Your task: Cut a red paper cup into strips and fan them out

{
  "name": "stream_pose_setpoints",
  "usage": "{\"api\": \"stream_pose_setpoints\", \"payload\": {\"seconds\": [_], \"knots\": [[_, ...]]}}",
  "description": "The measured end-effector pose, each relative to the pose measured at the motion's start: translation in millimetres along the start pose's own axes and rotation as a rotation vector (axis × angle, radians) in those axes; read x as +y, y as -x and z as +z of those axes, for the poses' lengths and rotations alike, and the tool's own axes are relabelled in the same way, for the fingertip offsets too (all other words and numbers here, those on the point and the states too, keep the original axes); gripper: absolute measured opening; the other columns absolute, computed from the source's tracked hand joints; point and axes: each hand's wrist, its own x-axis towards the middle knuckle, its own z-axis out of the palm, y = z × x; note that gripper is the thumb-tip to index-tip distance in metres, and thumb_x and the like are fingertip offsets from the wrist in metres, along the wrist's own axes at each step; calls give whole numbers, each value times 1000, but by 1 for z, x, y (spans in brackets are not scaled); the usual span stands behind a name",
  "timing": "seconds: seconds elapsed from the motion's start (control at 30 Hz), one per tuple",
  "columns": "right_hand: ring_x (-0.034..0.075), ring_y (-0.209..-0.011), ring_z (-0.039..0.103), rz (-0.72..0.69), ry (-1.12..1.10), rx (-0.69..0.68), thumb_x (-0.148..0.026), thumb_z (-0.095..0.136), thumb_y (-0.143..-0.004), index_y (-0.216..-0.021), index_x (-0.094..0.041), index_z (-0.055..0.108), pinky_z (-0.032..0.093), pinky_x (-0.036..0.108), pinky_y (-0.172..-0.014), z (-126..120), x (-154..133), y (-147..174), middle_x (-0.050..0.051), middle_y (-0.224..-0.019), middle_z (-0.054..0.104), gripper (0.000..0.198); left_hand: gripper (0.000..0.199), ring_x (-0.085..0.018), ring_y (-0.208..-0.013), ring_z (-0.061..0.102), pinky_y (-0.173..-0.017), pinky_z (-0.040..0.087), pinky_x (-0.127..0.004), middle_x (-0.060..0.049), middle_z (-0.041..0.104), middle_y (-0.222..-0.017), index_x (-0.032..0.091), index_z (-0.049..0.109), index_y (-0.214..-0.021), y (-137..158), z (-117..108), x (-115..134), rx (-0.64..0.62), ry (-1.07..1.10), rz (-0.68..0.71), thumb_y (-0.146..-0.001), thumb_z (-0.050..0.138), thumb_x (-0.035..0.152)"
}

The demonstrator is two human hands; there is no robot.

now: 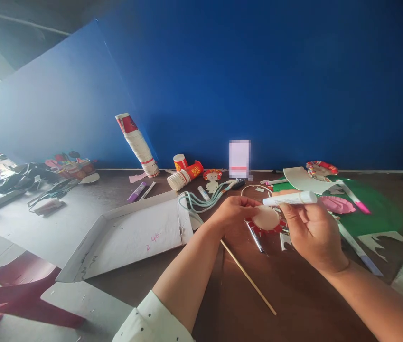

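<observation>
My left hand [232,212] is closed on the edge of a cut paper cup [266,218], its round white base facing up and red fringed strips spread around it. In my right hand [311,232], a white glue stick [288,198] lies sideways between thumb and fingers, just above the cup's base. Whether the glue stick touches the cup I cannot tell. Beneath the cup, a pen [255,237] rests on the brown table. A thin wooden stick [249,278] lies nearer to me, below my left wrist.
A white cardboard box lid [130,237] is at the left. Behind stand a tall leaning stack of paper cups [139,147] and a paper lion figure [213,179] near coiled cables [204,202]. Markers, paper scraps [381,242] and a pink paper piece [337,204] lie at the right.
</observation>
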Motion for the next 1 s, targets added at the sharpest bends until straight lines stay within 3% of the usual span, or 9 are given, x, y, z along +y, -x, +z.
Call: {"api": "stream_pose_setpoints", "payload": {"seconds": [0.37, 0.63, 0.77, 0.87, 0.93, 1.0], "knots": [[24, -97, 64, -282, 125, -47, -19, 56, -90, -109, -21, 58, 50, 40, -88, 6, 4, 3, 9, -100, 68, 19, 24, -9, -56, 54, -57, 44, -23, -2, 61, -65, 10, 69, -88, 4, 2, 2, -12, -9, -20, -71, 70, 27], [24, -97, 65, -280, 139, -59, -21, 55, -91, -105, -21, 60, 49, 42, -90, 10, 5, 4, 8, -99, 70, 15, 21, -8, -54, 54, -56, 43, -22, -1, 60, -62, 11, 70, -84, -2, 3, -3, -33, -16, -36, -69, 70, 26], [24, -100, 66, -98, 66, -51, -30, 57, -91, -106, -21, 63, 51, 39, -89, 9, 2, 5, 9, -106, 71, 19, 18, -8, -57, 54, -59, 44, -22, -1, 62, -64, 11, 70, -83, -2, 3, -4, -9, -27, -32, -69, 71, 24], [25, -94, 69, 263, -46, 5, -43, 57, -89, -103, -23, 66, 53, 40, -82, 5, 4, -2, 8, -101, 73, 27, 17, -8, -57, 54, -58, 43, -21, -1, 62, -65, 12, 69, -84, -2, 2, -3, 60, -28, -33, -69, 70, 20], [24, -82, 70, 497, -129, 110, -51, 55, -88, -102, -23, 67, 55, 40, -72, 0, 15, -11, 7, -91, 73, 33, 15, -8, -56, 55, -55, 43, -21, -2, 62, -66, 12, 68, -83, -1, 0, -1, 127, 1, -24, -69, 68, 16], [23, -70, 70, 611, -293, 203, -54, 53, -87, -92, -22, 66, 56, 39, -59, -5, 36, -18, 7, -83, 73, 36, 10, -9, -55, 54, -52, 41, -20, -2, 61, -66, 12, 65, -79, -1, -5, 2, 191, 61, -1, -69, 65, 14]]}}
